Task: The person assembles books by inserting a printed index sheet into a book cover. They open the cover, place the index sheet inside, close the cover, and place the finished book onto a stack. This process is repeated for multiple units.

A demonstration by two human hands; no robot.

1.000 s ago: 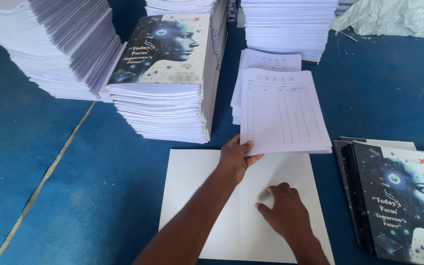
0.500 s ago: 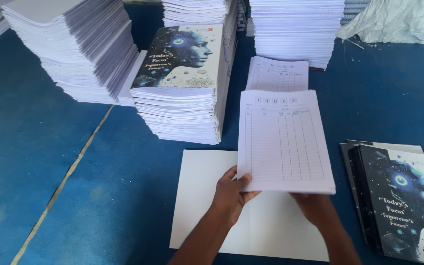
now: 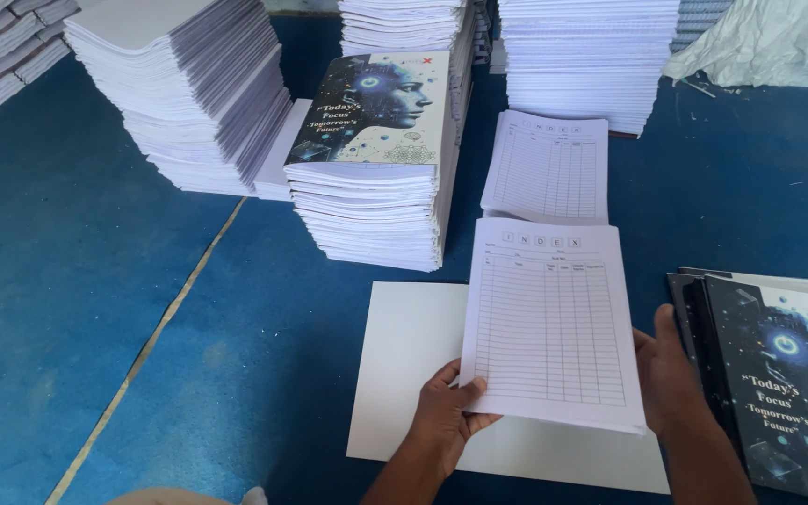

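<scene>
Both hands, left hand (image 3: 446,416) and right hand (image 3: 670,379), grasp one index-page bundle (image 3: 549,323) over one white sheet (image 3: 404,374); open blue floor (image 3: 95,309) at left.

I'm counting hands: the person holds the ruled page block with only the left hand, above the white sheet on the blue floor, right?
Not quite. The head view shows both hands on the ruled page block: left hand at its lower left corner, right hand at its right edge. It is above the white sheet on the blue floor.

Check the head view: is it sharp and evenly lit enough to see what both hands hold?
Head view: soft even daylight, no glare, little blur; left hand and right hand clearly grip the ruled page block; its grid lines are crisp.
</scene>
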